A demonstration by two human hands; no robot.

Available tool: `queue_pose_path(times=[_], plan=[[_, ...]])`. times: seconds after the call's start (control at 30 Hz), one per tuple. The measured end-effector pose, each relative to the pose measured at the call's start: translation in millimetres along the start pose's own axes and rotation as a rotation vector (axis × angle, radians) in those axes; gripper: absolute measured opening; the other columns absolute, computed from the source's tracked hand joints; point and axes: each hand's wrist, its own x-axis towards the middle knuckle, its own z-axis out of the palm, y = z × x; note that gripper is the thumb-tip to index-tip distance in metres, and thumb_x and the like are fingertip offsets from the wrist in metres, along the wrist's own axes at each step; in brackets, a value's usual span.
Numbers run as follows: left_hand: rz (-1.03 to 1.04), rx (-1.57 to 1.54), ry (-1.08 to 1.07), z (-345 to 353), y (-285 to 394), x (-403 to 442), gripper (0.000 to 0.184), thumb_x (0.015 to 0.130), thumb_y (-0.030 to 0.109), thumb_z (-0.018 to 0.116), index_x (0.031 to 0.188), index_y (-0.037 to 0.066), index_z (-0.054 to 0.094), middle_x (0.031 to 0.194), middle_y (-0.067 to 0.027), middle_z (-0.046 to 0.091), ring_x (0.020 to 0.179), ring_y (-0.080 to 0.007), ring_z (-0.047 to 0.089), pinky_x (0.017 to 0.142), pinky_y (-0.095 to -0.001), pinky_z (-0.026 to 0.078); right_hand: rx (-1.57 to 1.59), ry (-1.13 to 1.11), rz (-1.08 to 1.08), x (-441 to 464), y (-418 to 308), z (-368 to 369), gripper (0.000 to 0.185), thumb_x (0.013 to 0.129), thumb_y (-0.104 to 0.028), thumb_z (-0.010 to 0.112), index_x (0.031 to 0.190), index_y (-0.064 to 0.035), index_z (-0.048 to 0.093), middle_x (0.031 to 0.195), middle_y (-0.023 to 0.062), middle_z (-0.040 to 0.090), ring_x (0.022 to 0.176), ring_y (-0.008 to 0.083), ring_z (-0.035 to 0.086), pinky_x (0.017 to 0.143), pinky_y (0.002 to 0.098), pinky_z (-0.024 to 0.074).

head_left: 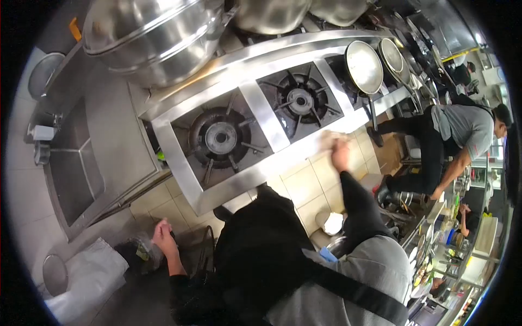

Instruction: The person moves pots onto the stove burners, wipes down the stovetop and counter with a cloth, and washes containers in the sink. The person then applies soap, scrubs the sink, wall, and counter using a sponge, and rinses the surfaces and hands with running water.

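Observation:
My right hand (341, 154) reaches over the front steel rim of the stove (280, 140). Closed in its fingers is a pale cloth (328, 140), smeared by motion and pressed close to the rim. My left hand (162, 234) hangs low at the left, apart from the stove, with its fingers loosely stretched and nothing seen in them. Near it lies a white plastic bag (98, 267). In front of me are a left burner (221, 138) and a middle burner (300, 101), both bare of pans.
Large steamer pots (155, 41) stand behind the stove. A frying pan (364, 68) rests on the right burner, its handle sticking out over the front edge. A sink (70, 157) is at the left. A co-worker (462, 130) bends near the right-hand shelves.

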Motion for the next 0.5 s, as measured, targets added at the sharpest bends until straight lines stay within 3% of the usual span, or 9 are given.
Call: queue_pose_path(times=[0.07, 0.1, 0.13, 0.17, 0.2, 0.27, 0.37, 0.43, 0.5], plan=[[0.018, 0.024, 0.015, 13, 6, -12, 0.020, 0.100, 0.015, 0.058, 0.103, -0.002, 0.067, 0.078, 0.0010, 0.057, 0.071, -0.0084, 0.051, 0.068, -0.0232, 0.044, 0.124, -0.041, -0.092, 63, 107, 4, 0.026, 0.093, -0.019, 0.056, 0.110, 0.0005, 0.057, 0.096, 0.0240, 0.061, 0.084, 0.0415, 0.059, 0.076, 0.0503, 0.0469], [-0.007, 0.051, -0.059, 12, 1, -18, 0.019, 0.099, 0.015, 0.059, 0.102, -0.002, 0.067, 0.079, 0.0007, 0.059, 0.071, -0.0085, 0.052, 0.068, -0.0236, 0.045, 0.305, -0.177, 0.424, 89, 79, -19, 0.034, 0.094, -0.028, 0.057, 0.112, 0.0000, 0.056, 0.101, 0.0246, 0.061, 0.092, 0.0413, 0.059, 0.085, 0.0501, 0.0454], [-0.033, 0.084, -0.135, 10, 1, -23, 0.019, 0.099, 0.016, 0.061, 0.102, -0.002, 0.067, 0.080, 0.0003, 0.060, 0.071, -0.0086, 0.052, 0.068, -0.0240, 0.046, 0.021, -0.042, 0.186, 100, 73, -9, 0.036, 0.093, -0.032, 0.058, 0.112, -0.0009, 0.056, 0.105, 0.0256, 0.063, 0.099, 0.0433, 0.060, 0.089, 0.0512, 0.0445], [-0.016, 0.088, -0.099, 13, -1, -28, 0.019, 0.099, 0.016, 0.061, 0.102, -0.002, 0.067, 0.080, 0.0003, 0.060, 0.071, -0.0086, 0.052, 0.068, -0.0240, 0.046, -0.003, 0.065, 0.247, 107, 65, 7, 0.035, 0.093, -0.030, 0.057, 0.112, -0.0013, 0.057, 0.111, 0.0275, 0.063, 0.102, 0.0460, 0.060, 0.088, 0.0515, 0.0460], [-0.060, 0.060, -0.091, 16, -4, -38, 0.020, 0.098, 0.016, 0.062, 0.103, -0.002, 0.068, 0.082, -0.0006, 0.062, 0.071, -0.0087, 0.054, 0.068, -0.0243, 0.047, -0.186, -0.200, 0.314, 111, 49, -7, 0.043, 0.097, -0.031, 0.050, 0.130, -0.0040, 0.056, 0.113, 0.0244, 0.063, 0.109, 0.0398, 0.059, 0.098, 0.0493, 0.0424], [-0.099, 0.035, -0.072, 20, 1, -54, 0.020, 0.098, 0.016, 0.063, 0.105, -0.002, 0.069, 0.083, -0.0016, 0.063, 0.072, -0.0087, 0.055, 0.068, -0.0246, 0.048, 0.078, -0.260, 0.358, 148, 28, -38, 0.043, 0.096, -0.022, 0.053, 0.135, -0.0040, 0.055, 0.116, 0.0235, 0.065, 0.109, 0.0381, 0.062, 0.096, 0.0442, 0.0456], [-0.222, 0.118, 0.014, 26, 8, -74, 0.025, 0.098, 0.019, 0.065, 0.107, -0.004, 0.070, 0.086, -0.0034, 0.066, 0.076, -0.0092, 0.059, 0.069, -0.0250, 0.049, 0.422, 0.302, -0.189, 277, -16, -57, 0.028, 0.096, -0.013, 0.054, 0.119, 0.0013, 0.061, 0.112, 0.0220, 0.068, 0.098, 0.0315, 0.067, 0.089, 0.0414, 0.0504], [-0.223, 0.116, 0.063, 28, 13, -84, 0.025, 0.098, 0.019, 0.064, 0.107, -0.004, 0.070, 0.086, -0.0034, 0.066, 0.077, -0.0093, 0.059, 0.070, -0.0250, 0.050, 0.797, -0.232, 0.055, 367, -60, -54, 0.017, 0.097, -0.014, 0.055, 0.092, 0.0006, 0.061, 0.086, 0.0146, 0.066, 0.086, 0.0221, 0.063, 0.074, 0.0400, 0.0483], [-0.218, 0.067, 0.125, 35, 26, -87, 0.023, 0.098, 0.017, 0.062, 0.107, -0.003, 0.069, 0.086, -0.0030, 0.065, 0.078, -0.0093, 0.059, 0.069, -0.0248, 0.050, 0.962, -0.174, 0.106, 369, -171, 19, 0.016, 0.098, -0.016, 0.051, 0.093, -0.0007, 0.055, 0.086, 0.0137, 0.059, 0.090, 0.0242, 0.057, 0.076, 0.0426, 0.0444]])
